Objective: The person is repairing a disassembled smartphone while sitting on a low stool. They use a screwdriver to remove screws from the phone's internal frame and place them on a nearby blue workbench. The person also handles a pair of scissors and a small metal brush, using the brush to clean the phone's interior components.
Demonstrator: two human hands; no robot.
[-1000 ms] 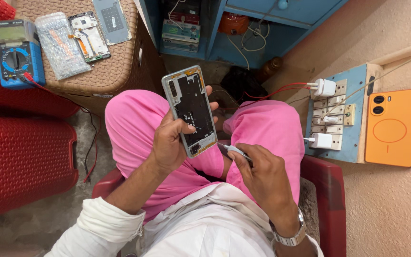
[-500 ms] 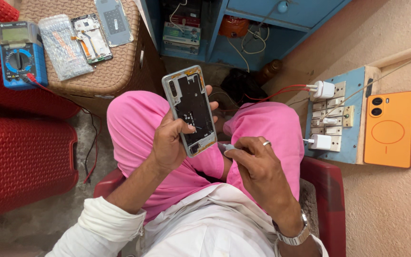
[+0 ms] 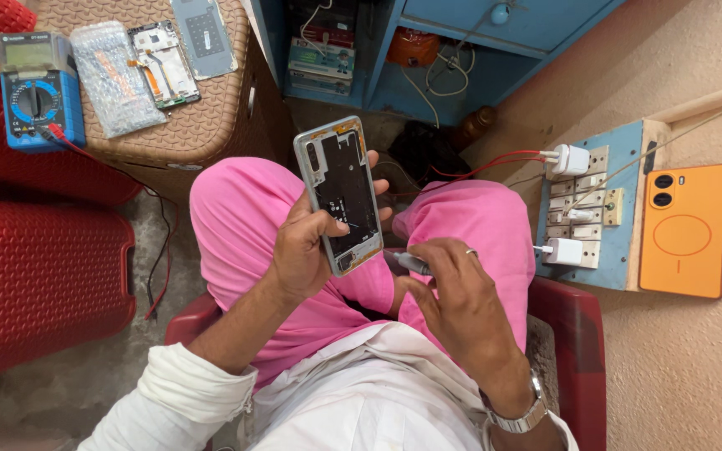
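The left hand (image 3: pixel 307 250) has its fingers closed around an opened phone frame (image 3: pixel 340 196), thumb across the dark inner face near the lower half and the other fingers wrapped behind the right edge, so the frame stands above the lap, between the 2 pink-clad knees (image 3: pixel 236 217). Its long axis runs from the lower end by the palm up and slightly left to the camera cutouts at the top. The right hand (image 3: pixel 453 292) sits just below and to the right of the frame's lower corner, fingers pinched shut on a slim metal tool (image 3: pixel 409 264), probably a small screwdriver or pick, whose tip points left toward that lower corner and lies near it, though whether it touches cannot be told. So the frame lies up and to the left of the right-hand fingers, and the right hand is the nearer free worker. Further out, a woven brown stool (image 3: pixel 211 125) carries a blue multimeter (image 3: pixel 37 92), a bubble-wrap pouch (image 3: pixel 114 79) and another phone part (image 3: pixel 165 63). On the right wall hangs a switchboard (image 3: pixel 587 205) with 2 white chargers, beside an orange phone (image 3: pixel 683 230).
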